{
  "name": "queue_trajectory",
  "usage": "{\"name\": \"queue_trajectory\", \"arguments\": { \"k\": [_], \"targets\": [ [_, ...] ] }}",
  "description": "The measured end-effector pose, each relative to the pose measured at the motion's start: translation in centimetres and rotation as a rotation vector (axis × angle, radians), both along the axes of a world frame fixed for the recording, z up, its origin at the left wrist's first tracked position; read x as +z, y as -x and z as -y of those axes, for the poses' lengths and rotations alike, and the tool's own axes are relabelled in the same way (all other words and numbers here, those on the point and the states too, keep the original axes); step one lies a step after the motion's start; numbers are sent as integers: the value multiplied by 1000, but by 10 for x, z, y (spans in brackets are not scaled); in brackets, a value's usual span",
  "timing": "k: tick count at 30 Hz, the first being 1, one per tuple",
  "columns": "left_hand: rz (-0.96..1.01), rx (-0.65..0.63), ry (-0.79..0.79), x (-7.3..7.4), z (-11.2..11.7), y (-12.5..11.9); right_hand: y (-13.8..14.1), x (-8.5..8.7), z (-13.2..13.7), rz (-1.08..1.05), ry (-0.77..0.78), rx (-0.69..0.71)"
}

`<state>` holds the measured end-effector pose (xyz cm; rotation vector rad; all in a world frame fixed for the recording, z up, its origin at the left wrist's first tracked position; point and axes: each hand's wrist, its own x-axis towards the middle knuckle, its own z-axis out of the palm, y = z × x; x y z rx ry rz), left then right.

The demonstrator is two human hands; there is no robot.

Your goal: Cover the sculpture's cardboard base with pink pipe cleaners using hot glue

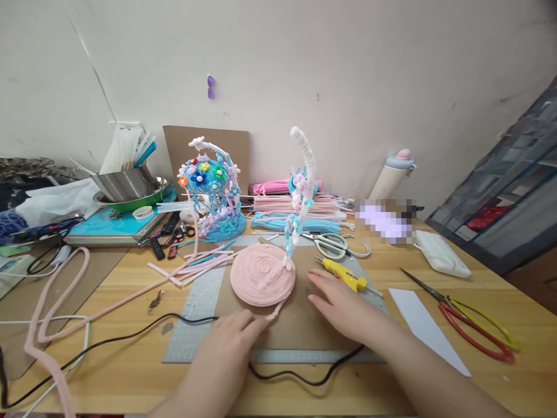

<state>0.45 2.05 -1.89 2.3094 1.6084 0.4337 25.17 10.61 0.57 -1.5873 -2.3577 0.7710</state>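
A flat pink coiled disc (262, 274) of fuzzy cord lies on a brown cardboard sheet (300, 328). A tall curved white stem (303, 174) with small blue and pink flowers rises from its right edge. My left hand (232, 342) pinches the loose pink cord end (275, 314) just below the disc. My right hand (337, 305) rests flat on the cardboard to the right of the disc, fingers stretched out, beside a yellow glue gun (346, 277).
A finished blue and pink flower piece (213, 191) stands behind. Stacks of pink and blue stems (296, 212), white scissors (337, 245), red-handled scissors (474, 331), a white paper strip (424, 328), a black cable (130, 334) and a long pink cord (52, 325) lie around.
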Motion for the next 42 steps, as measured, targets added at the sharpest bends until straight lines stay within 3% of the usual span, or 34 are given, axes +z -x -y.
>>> {"name": "queue_trajectory", "arguments": {
  "k": [8,12,15,20,23,27,34,40,42],
  "targets": [
    [131,299,-36,-5,-23,30,31,-30,-24,-63,46,48],
    [202,326,36,-9,-40,34,40,-42,-25,-140,49,10],
    [256,317,68,-7,-37,30,38,-44,-22,-212,44,-48],
    [292,335,35,13,-8,27,23,-30,5,-329,75,-116],
    [245,268,-56,28,9,27,12,-15,29,-406,145,-163],
    [96,239,-170,32,19,28,3,2,54,-405,165,-158],
    [-128,96,-390,26,28,35,-6,7,70,-317,-43,-21],
    [-149,107,-362,31,40,32,-10,-4,76,-358,-534,114],
    [-140,138,-333,32,37,30,-5,-6,75,-418,-599,186]
  ]
}}
